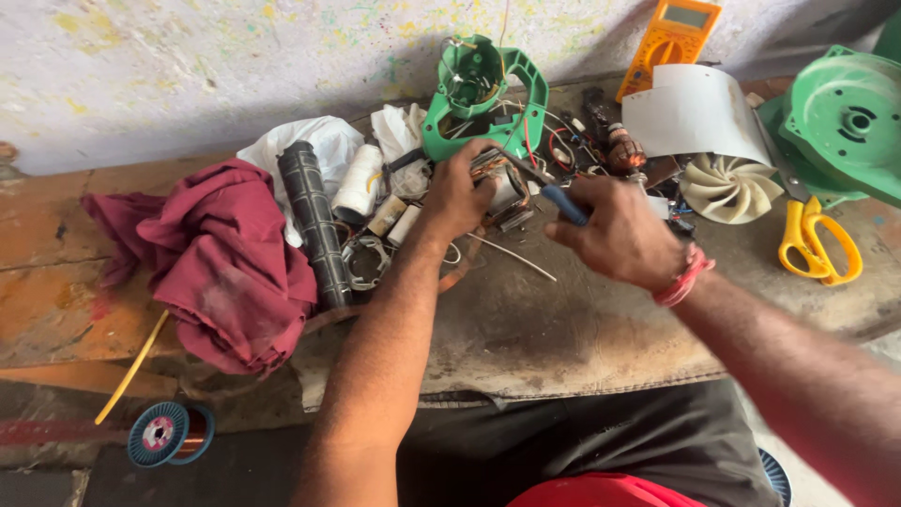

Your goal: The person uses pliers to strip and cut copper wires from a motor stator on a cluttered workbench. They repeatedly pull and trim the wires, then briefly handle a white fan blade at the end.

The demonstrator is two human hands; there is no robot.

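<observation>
While the person sits at the worktop [563, 329], both hands meet over a small motor part [504, 192] with shiny copper wire in it, and I use that part to say where all else lies. Far to its left and lower down, a blue spool of copper wire [169, 434] lies near the floor, with a thin yellow stick [131, 368] just above it. Left of the motor part is a crumpled dark red cloth [221, 258]. Between the cloth and the motor part lies a black ribbed tube [314, 225], and beside that a white roll of thread [359, 183].

The left hand [458, 192] is closed around the motor part and holds it just above the worktop. Right behind the motor part stands a green plastic housing [479, 94] with wires in it.

Just right of the motor part, the right hand [619, 230] is clamped on blue-handled pliers [554, 192], and the tip of the pliers touches the motor part. A red band sits on that wrist.

Further right lies a white fan wheel [730, 188] under a curved white sheet [696, 113]. Behind them, by the wall, is a yellow meter [668, 36]. Far right of the motor part are yellow scissors [818, 242] and a big green round cover [845, 117].
</observation>
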